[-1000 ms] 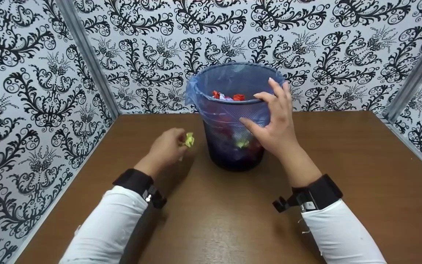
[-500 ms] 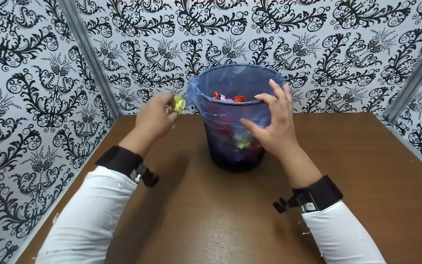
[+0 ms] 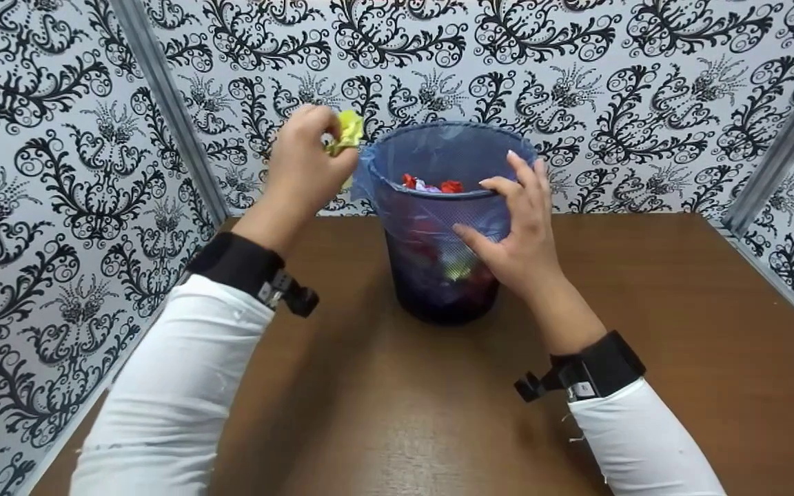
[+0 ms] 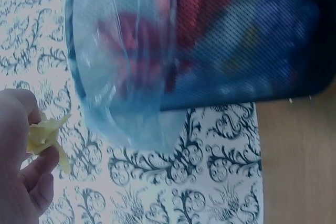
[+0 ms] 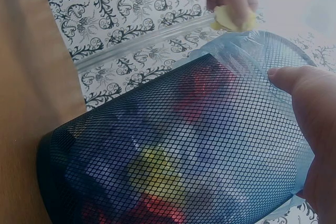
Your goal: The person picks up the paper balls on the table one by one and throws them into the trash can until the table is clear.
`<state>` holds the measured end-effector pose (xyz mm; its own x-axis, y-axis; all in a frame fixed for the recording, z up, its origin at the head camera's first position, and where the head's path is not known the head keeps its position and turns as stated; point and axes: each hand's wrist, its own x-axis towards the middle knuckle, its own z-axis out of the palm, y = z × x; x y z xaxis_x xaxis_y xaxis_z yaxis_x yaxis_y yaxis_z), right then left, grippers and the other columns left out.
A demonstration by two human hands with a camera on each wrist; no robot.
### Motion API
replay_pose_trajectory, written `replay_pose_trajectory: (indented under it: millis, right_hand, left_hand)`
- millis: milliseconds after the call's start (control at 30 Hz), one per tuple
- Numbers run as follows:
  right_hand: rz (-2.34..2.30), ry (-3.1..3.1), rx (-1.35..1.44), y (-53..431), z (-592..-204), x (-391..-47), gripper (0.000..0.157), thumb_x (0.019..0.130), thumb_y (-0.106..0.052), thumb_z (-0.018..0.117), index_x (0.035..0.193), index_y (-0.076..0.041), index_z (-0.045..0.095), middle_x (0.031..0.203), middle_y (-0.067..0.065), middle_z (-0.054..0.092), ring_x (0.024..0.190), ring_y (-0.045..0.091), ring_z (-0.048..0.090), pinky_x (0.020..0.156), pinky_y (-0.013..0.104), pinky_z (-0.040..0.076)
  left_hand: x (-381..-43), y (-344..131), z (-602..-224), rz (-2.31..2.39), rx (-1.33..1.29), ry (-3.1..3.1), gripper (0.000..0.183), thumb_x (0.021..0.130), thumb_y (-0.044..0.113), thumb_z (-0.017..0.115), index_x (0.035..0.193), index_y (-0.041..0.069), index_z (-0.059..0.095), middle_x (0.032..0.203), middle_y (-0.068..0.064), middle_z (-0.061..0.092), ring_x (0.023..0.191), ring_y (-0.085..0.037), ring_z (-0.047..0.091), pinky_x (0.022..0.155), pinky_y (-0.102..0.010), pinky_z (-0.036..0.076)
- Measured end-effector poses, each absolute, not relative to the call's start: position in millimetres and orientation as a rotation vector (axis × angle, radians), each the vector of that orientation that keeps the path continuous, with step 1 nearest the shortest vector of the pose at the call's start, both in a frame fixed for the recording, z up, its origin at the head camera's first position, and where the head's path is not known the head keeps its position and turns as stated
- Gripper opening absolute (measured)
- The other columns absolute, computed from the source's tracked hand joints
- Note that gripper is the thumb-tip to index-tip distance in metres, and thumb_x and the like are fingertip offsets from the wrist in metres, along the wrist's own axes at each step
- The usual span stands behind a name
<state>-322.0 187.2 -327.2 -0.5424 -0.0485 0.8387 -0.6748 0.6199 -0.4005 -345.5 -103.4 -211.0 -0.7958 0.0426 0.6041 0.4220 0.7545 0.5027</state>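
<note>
In the head view my left hand [image 3: 311, 155] pinches a crumpled yellow paper [image 3: 350, 129], raised just left of the bin's rim. The left wrist view shows the yellow paper [image 4: 44, 136] between thumb and fingers, beside the lined rim. A dark mesh wastebasket [image 3: 404, 275] stands upright on the table with a translucent blue bag [image 3: 431, 148] folded over its rim. My right hand [image 3: 524, 234] holds the near right side of the bin, fingers bent at the rim and thumb [image 5: 286, 80] against the lined mesh. Red crumpled paper [image 3: 451, 186] shows inside.
More crumpled pieces, including a yellow one [image 5: 155, 171], show through the mesh. The brown wooden table [image 3: 645, 289] meets patterned panels [image 3: 266, 89] behind the bin and at the sides. Black camera straps [image 3: 238, 265] sit on both wrists.
My left hand has risen from low beside the bin to rim height, carrying the yellow paper up with it. My right hand and the wastebasket stay in place.
</note>
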Motion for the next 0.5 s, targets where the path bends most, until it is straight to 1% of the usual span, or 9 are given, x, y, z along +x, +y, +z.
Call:
replay_pose_trajectory:
  millis: [67, 200, 367, 500]
  right_hand:
    - [0.934, -1.995, 0.566, 187.7, -327.7, -322.1, 0.062, 0.079, -0.044, 0.086, 0.127, -0.018, 0.059, 0.164, 0.011, 0.037, 0.159, 0.043, 0.01, 0.13, 0.059, 0.005]
    - [0.936, -2.0, 0.564, 187.5, -328.1, -322.1, 0.062, 0.078, -0.045, 0.086, 0.128, -0.019, 0.059, 0.164, 0.01, 0.037, 0.159, 0.043, 0.009, 0.129, 0.061, 0.006]
    - [0.924, -1.987, 0.572, 187.8, -328.1, -323.2, 0.062, 0.078, -0.045, 0.087, 0.127, -0.019, 0.059, 0.163, 0.011, 0.038, 0.159, 0.045, 0.011, 0.129, 0.06, 0.006]
    - [0.909, -1.987, 0.574, 188.6, -326.9, -323.3, 0.063, 0.078, -0.045, 0.087, 0.127, -0.018, 0.059, 0.163, 0.011, 0.039, 0.158, 0.045, 0.012, 0.13, 0.058, 0.005]
  left_hand:
    - [-346.0, -94.2, -208.7, -0.867, -0.38, -2.358, 0.014, 0.085, 0.013, 0.068, 0.089, 0.014, 0.054, 0.108, 0.001, 0.055, 0.101, -0.019, 0.055, 0.082, -0.021, 0.053]
    - [-346.8, -76.6, -206.3, -0.893, -0.429, -2.35, 0.017, 0.085, 0.011, 0.068, 0.088, 0.014, 0.052, 0.104, 0.001, 0.051, 0.1, -0.018, 0.054, 0.081, -0.021, 0.053]
    - [-348.2, -55.9, -203.9, -0.92, -0.492, -2.36, 0.018, 0.087, 0.013, 0.069, 0.088, 0.014, 0.051, 0.105, -0.001, 0.051, 0.1, -0.015, 0.053, 0.081, -0.017, 0.053]
    - [-349.5, -42.5, -203.6, -0.917, -0.54, -2.364, 0.017, 0.088, 0.013, 0.068, 0.089, 0.014, 0.051, 0.105, -0.003, 0.052, 0.096, -0.014, 0.052, 0.079, -0.019, 0.053]
